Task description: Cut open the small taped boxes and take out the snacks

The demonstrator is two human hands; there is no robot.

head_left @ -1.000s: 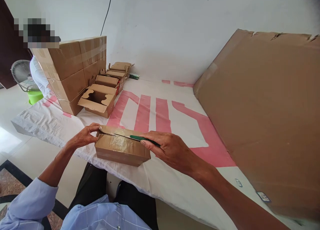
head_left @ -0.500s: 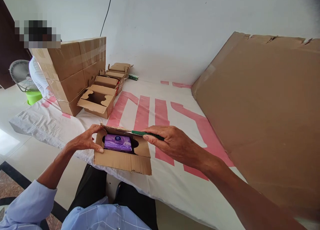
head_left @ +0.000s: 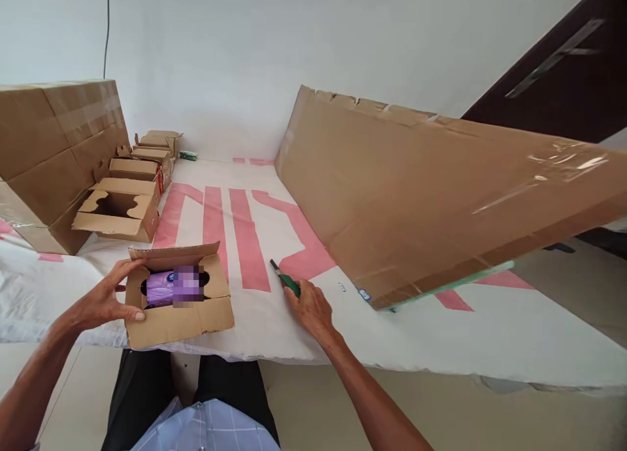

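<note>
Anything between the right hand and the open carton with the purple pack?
Nothing visible. Only bare white-and-pink sheet lies between the right hand, which holds a green-handled cutter, and the open carton. The left hand grips the carton's left side.

Bright even daylight, soft shadows; tape glare right; wide-angle edge distortion.
</note>
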